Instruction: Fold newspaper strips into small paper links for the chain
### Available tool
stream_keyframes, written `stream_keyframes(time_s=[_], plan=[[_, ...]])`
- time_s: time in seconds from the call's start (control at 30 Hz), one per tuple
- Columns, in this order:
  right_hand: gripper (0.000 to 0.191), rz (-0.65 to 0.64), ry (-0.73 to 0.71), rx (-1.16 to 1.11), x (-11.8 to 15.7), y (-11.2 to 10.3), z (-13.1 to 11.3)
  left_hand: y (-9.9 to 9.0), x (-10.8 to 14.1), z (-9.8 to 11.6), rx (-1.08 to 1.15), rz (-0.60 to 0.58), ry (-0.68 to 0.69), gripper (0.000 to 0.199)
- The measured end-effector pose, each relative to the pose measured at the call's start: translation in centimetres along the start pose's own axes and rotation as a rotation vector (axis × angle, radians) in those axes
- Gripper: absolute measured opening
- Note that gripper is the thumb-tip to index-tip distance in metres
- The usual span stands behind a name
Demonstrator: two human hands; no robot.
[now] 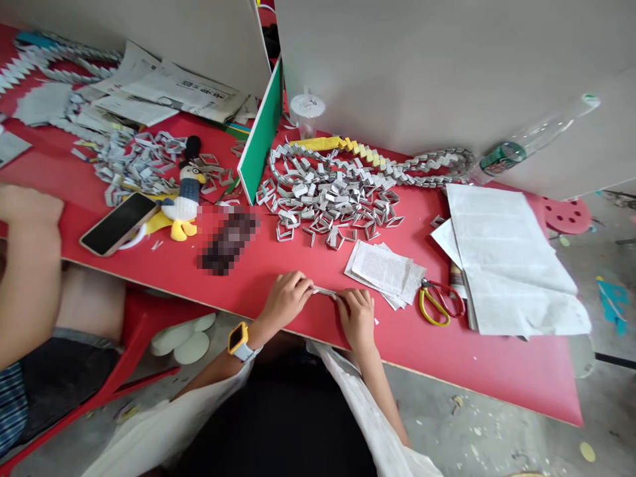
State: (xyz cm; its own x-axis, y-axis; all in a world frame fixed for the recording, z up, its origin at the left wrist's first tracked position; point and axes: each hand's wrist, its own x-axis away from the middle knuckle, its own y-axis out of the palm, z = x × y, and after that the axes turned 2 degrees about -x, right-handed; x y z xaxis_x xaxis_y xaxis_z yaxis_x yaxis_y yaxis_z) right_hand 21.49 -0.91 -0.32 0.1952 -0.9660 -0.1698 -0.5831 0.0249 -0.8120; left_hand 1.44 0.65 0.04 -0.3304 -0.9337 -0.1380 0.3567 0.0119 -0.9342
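Note:
Near the front edge of the red table [298, 258], a narrow folded paper strip [325, 290] stretches between my two hands. My left hand [288, 298], with a yellow-cased watch [238, 338] on its wrist, pinches the strip's left end. The fingers of my right hand [356, 318] press on its right end. Just beyond my right hand lies a small stack of cut newspaper pieces [380, 268]. Scissors [440, 301] with red and yellow handles rest to the right of it. A heap of folded paper links [338, 199] spreads ahead of my hands.
Large paper sheets [511, 265] lie at the right. A plastic bottle [521, 149] leans against the grey partition [447, 79]; a lidded cup [307, 112] stands behind the heap. Left are a green divider [261, 139], a plush bird [186, 199], a phone [119, 224] and another person's arm [30, 265].

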Motion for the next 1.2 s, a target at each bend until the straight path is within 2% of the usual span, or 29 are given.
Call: stream_keyframes(time_s=[0.2,0.37,0.83,0.97,1.03,1.1,1.13,1.2], plan=[[0.020,0.062,0.095,-0.059,0.1,0.5,0.5,0.4,0.1,-1.1,0.089,-0.022,-0.098,0.016],[0.017,0.104,0.143,-0.041,0.0,0.9,0.7,0.3,-0.1,-1.2,0.114,-0.058,-0.129,0.017],[0.022,0.128,0.206,0.096,0.4,1.5,-0.2,-0.6,-1.7,-1.2,0.151,-0.134,-0.214,0.023],[0.023,0.138,0.205,0.168,0.7,2.1,-1.3,-0.3,-1.8,-1.4,0.182,-0.138,-0.238,0.020],[0.032,0.093,0.096,0.230,1.0,2.6,-2.3,-0.1,-1.8,-1.5,0.190,-0.122,-0.255,0.026],[0.046,-0.018,-0.038,0.275,1.3,3.0,-3.2,0.0,-1.7,-1.6,0.196,-0.101,-0.267,0.032],[0.051,-0.075,-0.070,0.285,1.5,3.0,-3.4,0.1,-1.7,-1.5,0.199,-0.093,-0.267,0.031],[0.057,-0.137,-0.040,0.292,2.1,2.6,-3.4,0.1,-1.6,-1.4,0.206,-0.079,-0.262,0.024]])
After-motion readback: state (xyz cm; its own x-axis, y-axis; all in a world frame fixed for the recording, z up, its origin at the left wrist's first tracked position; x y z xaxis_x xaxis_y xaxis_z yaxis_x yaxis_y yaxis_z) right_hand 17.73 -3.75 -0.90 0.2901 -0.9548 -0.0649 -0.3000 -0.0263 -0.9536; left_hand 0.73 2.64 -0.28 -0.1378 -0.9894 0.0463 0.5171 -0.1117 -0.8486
